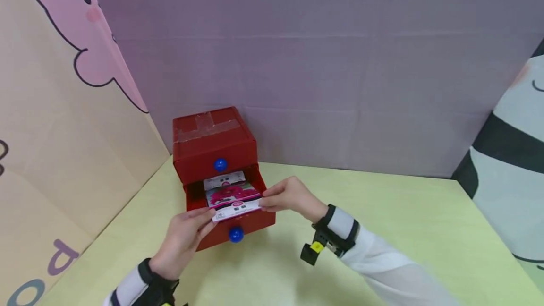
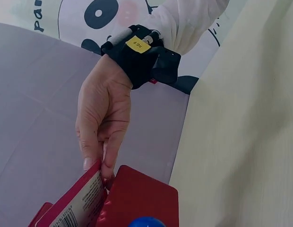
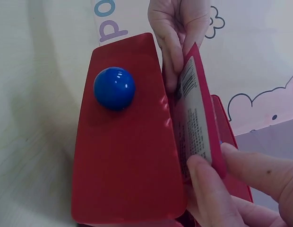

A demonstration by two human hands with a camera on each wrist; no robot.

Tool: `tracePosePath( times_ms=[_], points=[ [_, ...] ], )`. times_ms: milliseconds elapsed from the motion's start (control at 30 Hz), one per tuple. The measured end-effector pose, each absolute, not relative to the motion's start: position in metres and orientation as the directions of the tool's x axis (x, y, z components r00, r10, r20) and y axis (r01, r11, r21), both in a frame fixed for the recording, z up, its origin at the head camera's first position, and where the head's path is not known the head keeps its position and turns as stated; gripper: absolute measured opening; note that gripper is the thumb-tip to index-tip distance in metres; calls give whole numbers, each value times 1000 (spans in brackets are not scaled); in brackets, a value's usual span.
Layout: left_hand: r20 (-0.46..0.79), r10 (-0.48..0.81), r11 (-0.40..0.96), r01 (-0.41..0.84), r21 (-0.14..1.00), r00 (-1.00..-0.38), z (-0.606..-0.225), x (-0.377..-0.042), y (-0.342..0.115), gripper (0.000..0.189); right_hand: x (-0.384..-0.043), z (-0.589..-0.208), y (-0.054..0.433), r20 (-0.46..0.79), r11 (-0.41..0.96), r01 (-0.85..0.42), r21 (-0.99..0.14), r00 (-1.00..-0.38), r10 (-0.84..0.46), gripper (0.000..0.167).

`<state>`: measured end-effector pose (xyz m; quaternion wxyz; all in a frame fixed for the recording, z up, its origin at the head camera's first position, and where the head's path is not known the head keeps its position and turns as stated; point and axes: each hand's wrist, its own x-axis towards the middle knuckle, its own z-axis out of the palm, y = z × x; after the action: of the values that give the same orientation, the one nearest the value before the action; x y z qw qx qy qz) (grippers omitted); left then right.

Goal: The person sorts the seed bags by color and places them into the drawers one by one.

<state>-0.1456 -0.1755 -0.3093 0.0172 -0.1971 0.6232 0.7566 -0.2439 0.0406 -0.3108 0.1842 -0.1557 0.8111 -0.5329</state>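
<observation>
A flat packet (image 1: 236, 205) with a pink flower picture and a white printed band lies tilted over the open lower drawer (image 1: 255, 221) of a red box (image 1: 214, 148). My left hand (image 1: 183, 231) pinches its left edge, and my right hand (image 1: 291, 198) its right edge, thumb against fingers. From the right wrist view, the packet's printed underside (image 3: 191, 113) with a barcode faces the drawer front. Behind it in the drawer, a second white printed piece (image 1: 224, 179) shows partly. A blue round knob (image 1: 235, 234) sits on the drawer front.
The upper drawer with its own blue knob (image 1: 220, 165) is closed, and clear tape (image 1: 206, 126) crosses the box top. The box stands on a pale yellow-green table (image 1: 361, 221), near the back-left corner. A grey-purple wall (image 1: 306, 70) rises behind.
</observation>
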Motion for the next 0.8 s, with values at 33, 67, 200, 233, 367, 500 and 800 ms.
tracePosePath(
  times_ms=[33,67,200,233,367,500,800],
  points=[
    [-326,-215,-222,-279,934,-920,-309,-146,-177,46,-244,-310,40,-136,386,-53,-921,-885,-446,33],
    [-330,-211,-220,-285,933,-920,-308,-147,-178,46,-244,-309,39,-138,387,-51,-921,-885,-444,32],
    [-355,-200,-218,-312,925,-913,-306,-148,-182,47,-245,-307,36,-134,396,-59,-916,-887,-442,29],
    [-355,-192,-221,-313,924,-915,-305,-149,-183,47,-245,-307,36,-131,409,-69,-910,-889,-440,29],
    [-359,-156,-248,-315,916,-920,-303,-149,-187,47,-248,-307,34,-112,483,-120,-867,-899,-423,29],
    [-378,-110,-268,-339,902,-919,-300,-150,-190,51,-251,-307,33,-97,533,-151,-832,-908,-408,29],
    [-387,-72,-199,-367,909,-919,-293,-153,-189,57,-256,-308,23,-75,564,-189,-804,-909,-410,23]
  ],
)
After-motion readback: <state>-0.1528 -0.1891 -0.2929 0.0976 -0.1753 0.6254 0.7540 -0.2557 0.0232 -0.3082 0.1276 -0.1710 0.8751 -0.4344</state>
